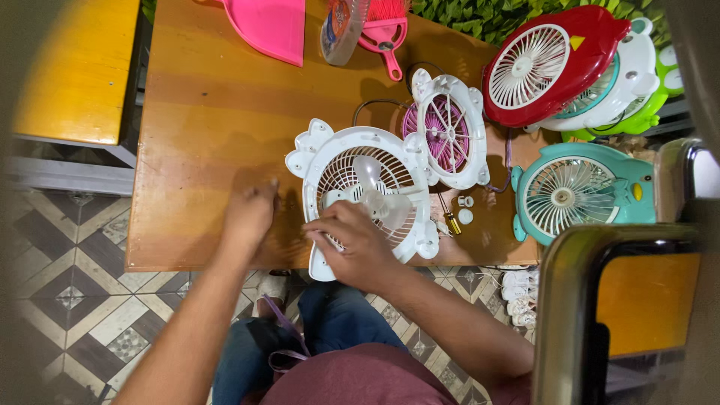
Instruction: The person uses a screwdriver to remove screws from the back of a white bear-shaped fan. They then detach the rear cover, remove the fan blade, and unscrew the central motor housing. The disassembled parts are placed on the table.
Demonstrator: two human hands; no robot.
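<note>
A white fan housing (330, 154) with a round grille and pale blades lies flat on the wooden table (202, 112). My right hand (352, 244) rests on its lower edge, fingers curled on the grille. Just left of the housing, my left hand (251, 214) lies on the table with its fingers closed; whether it holds something small I cannot tell. A second white fan frame with a pink rotor (448, 127) leans against the housing's right side.
A small screwdriver (450, 219) and white caps (465, 202) lie right of the housing. A teal fan (574, 191) and stacked red, white and green fans (555, 64) sit at right. A pink dustpan (270, 26) and brush (384, 34) lie at the far edge. A chair back (622, 300) stands near right.
</note>
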